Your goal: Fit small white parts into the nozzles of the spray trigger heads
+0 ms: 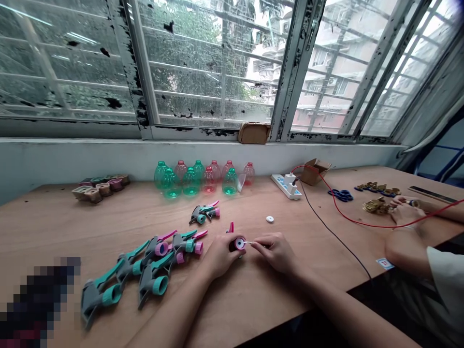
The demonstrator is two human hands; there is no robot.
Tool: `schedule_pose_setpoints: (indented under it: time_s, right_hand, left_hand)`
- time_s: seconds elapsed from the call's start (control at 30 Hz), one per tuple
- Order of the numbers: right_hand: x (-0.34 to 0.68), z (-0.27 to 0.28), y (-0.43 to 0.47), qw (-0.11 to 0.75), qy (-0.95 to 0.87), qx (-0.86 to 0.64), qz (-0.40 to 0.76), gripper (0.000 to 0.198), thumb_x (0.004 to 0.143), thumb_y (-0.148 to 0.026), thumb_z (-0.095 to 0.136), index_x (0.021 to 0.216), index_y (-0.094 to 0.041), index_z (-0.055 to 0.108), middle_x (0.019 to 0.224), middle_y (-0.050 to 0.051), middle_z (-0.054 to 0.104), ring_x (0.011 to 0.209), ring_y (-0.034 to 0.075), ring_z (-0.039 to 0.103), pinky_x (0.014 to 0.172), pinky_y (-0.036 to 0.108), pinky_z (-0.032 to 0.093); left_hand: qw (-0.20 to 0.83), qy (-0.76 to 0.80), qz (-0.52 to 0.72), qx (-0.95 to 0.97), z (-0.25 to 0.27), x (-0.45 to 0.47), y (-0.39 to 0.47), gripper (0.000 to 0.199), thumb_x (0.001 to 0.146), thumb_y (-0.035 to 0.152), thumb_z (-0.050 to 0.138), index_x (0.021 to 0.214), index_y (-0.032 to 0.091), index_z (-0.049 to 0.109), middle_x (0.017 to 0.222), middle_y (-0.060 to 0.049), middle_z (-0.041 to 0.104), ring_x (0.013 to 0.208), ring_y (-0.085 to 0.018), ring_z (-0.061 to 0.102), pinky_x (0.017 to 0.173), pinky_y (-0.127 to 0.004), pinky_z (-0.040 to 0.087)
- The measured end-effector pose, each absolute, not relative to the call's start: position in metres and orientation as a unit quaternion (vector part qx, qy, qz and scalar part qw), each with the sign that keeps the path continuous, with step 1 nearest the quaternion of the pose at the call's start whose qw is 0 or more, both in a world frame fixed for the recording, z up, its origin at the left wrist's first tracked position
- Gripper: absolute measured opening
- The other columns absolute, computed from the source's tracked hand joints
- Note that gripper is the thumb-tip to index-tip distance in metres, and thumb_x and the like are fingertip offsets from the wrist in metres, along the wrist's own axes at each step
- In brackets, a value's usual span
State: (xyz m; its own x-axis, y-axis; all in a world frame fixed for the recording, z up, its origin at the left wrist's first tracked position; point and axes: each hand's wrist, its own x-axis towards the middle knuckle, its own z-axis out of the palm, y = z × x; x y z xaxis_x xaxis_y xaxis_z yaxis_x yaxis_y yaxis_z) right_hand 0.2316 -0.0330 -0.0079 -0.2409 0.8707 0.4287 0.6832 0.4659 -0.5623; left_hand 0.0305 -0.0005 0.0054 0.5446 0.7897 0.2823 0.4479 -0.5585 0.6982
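Observation:
My left hand [220,257] is closed around a spray trigger head [239,243], whose round collar opening faces me and whose pink lever sticks up above my fingers. My right hand [276,252] pinches a thin, pale rod-like piece [248,242], its tip at the collar opening. Whether the tip sits inside the opening, I cannot tell. Left of my hands lie several grey spray heads [147,282] with teal or pink levers and collars. Two more spray heads [201,213] rest farther back. Beyond my right hand lies a small white disc [270,219].
Green and pink clear bottles [190,182] stand along the wall, with brown and pink blocks [103,187] to their left. A power strip [286,186], a red cable [339,211], blue scissors [340,195] and a cardboard box [314,172] are at right, near a co-worker's hands [406,212] and gold-coloured parts [376,206].

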Motion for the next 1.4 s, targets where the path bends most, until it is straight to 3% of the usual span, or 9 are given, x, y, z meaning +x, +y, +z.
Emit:
schedule_pose_setpoints:
  time_s: [0.27, 0.77, 0.9, 1.03, 1.23, 1.4]
  right_hand:
    - [0.231, -0.011, -0.029, 0.369, -0.765, -0.492, 0.191, 0.045, 0.089, -0.044, 0.047, 0.063, -0.014, 0.069, 0.054, 0.000, 0.055, 0.052, 0.011, 0.046, 0.051, 0.021, 0.032]
    - [0.226, -0.007, -0.026, 0.385, -0.754, -0.449, 0.286, 0.036, 0.085, -0.042, 0.054, 0.077, -0.014, 0.074, 0.068, 0.004, 0.067, 0.060, 0.013, 0.055, 0.056, 0.021, 0.039]
    - [0.243, -0.008, -0.026, 0.409, -0.716, -0.475, 0.308, 0.042, 0.084, -0.047, 0.053, 0.070, -0.012, 0.071, 0.064, 0.005, 0.064, 0.057, 0.013, 0.051, 0.053, 0.022, 0.038]
    - [0.284, -0.003, -0.016, 0.432, -0.669, -0.538, 0.277, 0.047, 0.082, -0.052, 0.051, 0.075, -0.010, 0.072, 0.059, 0.004, 0.060, 0.048, 0.010, 0.042, 0.046, 0.022, 0.031]
    - [0.345, 0.010, 0.014, 0.299, -0.677, -0.655, 0.152, 0.047, 0.079, -0.053, 0.052, 0.071, -0.012, 0.074, 0.052, 0.002, 0.057, 0.046, 0.010, 0.040, 0.046, 0.023, 0.026]
    - [0.354, 0.007, 0.031, 0.206, -0.706, -0.664, 0.137, 0.047, 0.079, -0.052, 0.050, 0.075, -0.013, 0.075, 0.054, 0.003, 0.060, 0.047, 0.010, 0.043, 0.046, 0.023, 0.026]
  left_hand:
    - [0.291, 0.361, 0.290, 0.837, 0.008, 0.031, -0.003, 0.024, 0.074, 0.022, 0.062, 0.098, 0.020, 0.068, 0.089, -0.001, 0.069, 0.081, -0.017, 0.060, 0.073, -0.025, 0.044]
    - [0.303, 0.351, 0.286, 0.839, 0.008, 0.032, -0.004, 0.024, 0.075, 0.019, 0.060, 0.098, 0.020, 0.067, 0.089, -0.001, 0.070, 0.081, -0.016, 0.060, 0.074, -0.025, 0.045]
    - [0.305, 0.351, 0.286, 0.838, 0.008, 0.031, -0.003, 0.026, 0.075, 0.022, 0.062, 0.101, 0.022, 0.067, 0.096, -0.002, 0.070, 0.085, -0.017, 0.061, 0.076, -0.026, 0.045]
    - [0.311, 0.362, 0.291, 0.829, 0.006, 0.031, -0.001, 0.029, 0.073, 0.023, 0.064, 0.102, 0.022, 0.067, 0.098, -0.002, 0.070, 0.088, -0.018, 0.061, 0.079, -0.026, 0.045]
    - [0.306, 0.365, 0.284, 0.832, 0.001, 0.031, 0.002, 0.029, 0.073, 0.025, 0.064, 0.102, 0.021, 0.066, 0.099, -0.003, 0.069, 0.089, -0.018, 0.061, 0.080, -0.026, 0.045]
    - [0.303, 0.362, 0.283, 0.835, 0.000, 0.030, 0.004, 0.029, 0.074, 0.026, 0.064, 0.103, 0.022, 0.066, 0.099, -0.002, 0.069, 0.089, -0.018, 0.061, 0.080, -0.026, 0.045]
